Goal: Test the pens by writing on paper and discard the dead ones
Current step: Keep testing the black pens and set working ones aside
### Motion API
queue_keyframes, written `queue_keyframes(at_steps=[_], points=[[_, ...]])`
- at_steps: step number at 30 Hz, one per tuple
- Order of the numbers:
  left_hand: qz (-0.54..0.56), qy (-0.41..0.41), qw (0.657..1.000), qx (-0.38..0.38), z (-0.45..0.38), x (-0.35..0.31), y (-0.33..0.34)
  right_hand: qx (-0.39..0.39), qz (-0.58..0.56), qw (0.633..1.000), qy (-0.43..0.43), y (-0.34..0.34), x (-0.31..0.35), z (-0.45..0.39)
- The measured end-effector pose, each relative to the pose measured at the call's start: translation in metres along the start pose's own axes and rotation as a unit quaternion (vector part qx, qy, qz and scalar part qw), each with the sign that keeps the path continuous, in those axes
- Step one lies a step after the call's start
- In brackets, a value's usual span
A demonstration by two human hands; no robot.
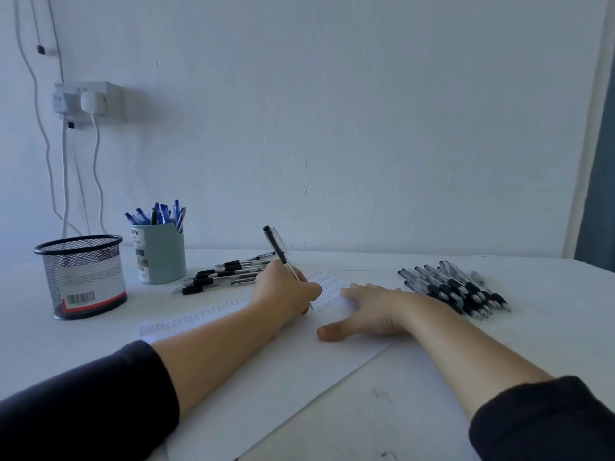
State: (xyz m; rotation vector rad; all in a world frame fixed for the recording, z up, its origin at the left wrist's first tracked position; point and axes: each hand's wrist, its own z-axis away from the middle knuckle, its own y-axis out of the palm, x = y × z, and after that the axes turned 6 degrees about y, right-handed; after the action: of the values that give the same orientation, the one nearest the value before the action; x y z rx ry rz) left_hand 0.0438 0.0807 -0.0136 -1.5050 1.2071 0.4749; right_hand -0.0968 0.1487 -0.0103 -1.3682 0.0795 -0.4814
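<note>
My left hand (284,292) grips a clear black-capped pen (278,249), its tip down on the white paper (266,377). Rows of small written marks (327,291) run across the sheet's far part. My right hand (369,309) lies flat on the paper with fingers straight and thumb spread, just right of the pen tip. A row of black-grip pens (223,274) lies behind my left hand. A larger pile of similar pens (456,287) sits right of my right hand.
A black mesh cup (81,276) stands at the left of the white table. Beside it, a pale blue holder (161,254) is full of blue pens. Wall sockets and hanging cables (88,101) are at the back left.
</note>
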Motion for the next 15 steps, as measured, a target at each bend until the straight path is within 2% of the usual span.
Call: queue_keyframes(at_steps=[15], points=[[-0.005, 0.013, 1.000, -0.009, -0.0004, 0.0017, 0.0016, -0.001, 0.001, 1.000, -0.012, -0.0019, 0.0025, 0.0048]])
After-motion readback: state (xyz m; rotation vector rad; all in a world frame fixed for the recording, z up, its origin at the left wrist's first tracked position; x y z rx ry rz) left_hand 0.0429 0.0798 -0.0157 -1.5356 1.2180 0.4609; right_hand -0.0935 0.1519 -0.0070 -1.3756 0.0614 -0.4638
